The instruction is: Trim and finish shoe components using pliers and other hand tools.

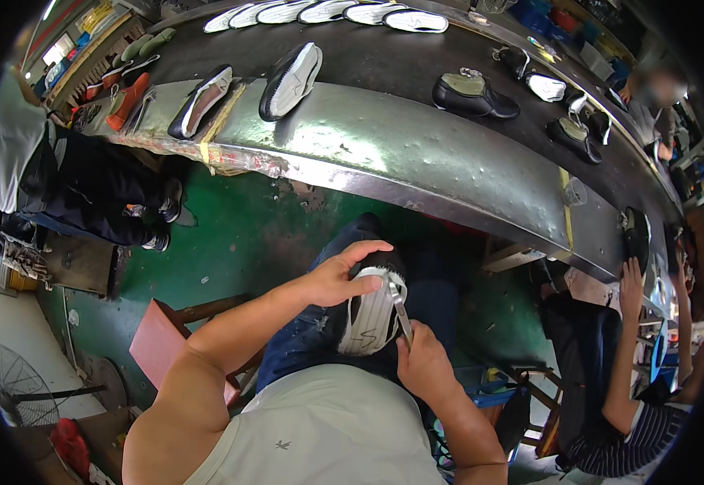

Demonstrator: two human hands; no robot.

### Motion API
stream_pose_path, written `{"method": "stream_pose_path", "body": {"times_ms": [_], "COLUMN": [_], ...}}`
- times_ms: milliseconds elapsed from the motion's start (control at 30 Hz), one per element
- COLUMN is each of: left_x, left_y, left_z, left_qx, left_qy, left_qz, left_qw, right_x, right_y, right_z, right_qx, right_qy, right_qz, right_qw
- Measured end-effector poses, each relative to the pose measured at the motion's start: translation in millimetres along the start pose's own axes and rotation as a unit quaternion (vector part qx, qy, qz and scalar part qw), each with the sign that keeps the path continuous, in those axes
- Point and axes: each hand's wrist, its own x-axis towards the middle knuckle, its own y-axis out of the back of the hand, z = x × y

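Observation:
A black shoe upper with a white ribbed underside (pixel 366 319) rests sole-up across my thighs, toe end away from me. My left hand (pixel 342 276) wraps its far end, thumb pressed on the white edge and fingers around the black side. In my right hand (pixel 424 364) is a pair of metal pincers (pixel 401 309), its handle in my closed fist. The head of the tool touches the upper's rim near my left thumb, on the right side. Its jaws are too small to make out clearly.
Before me runs a long metal-edged bench (pixel 416 153) with several dark shoes, one of them (pixel 291 81) at its edge. A pink-topped stool (pixel 160 339) stands left, near a fan (pixel 16 384). People are at the left and right; one person's hand (pixel 632 283) touches the bench.

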Motion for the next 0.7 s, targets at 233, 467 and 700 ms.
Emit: {"method": "stream_pose_path", "body": {"times_ms": [233, 467, 700], "left_x": [3.8, -2.5, -9.8], "left_y": [-17.9, -30.0, -59.1], "left_z": [9.6, -15.5, -57.8], "left_qx": [0.007, 0.008, 0.221], "left_qy": [-0.009, 0.006, 0.144], "left_qz": [0.093, 0.073, 0.061], "left_qw": [0.996, 0.997, 0.963], "right_x": [-7.9, 1.0, 7.6], "right_y": [33.6, -18.3, -49.3], "right_z": [11.5, 51.2, 96.7], "right_qx": [0.030, 0.274, 0.327], "right_qy": [-0.015, -0.135, -0.241], "right_qz": [-0.096, 0.045, 0.066], "right_qw": [0.995, 0.951, 0.911]}}
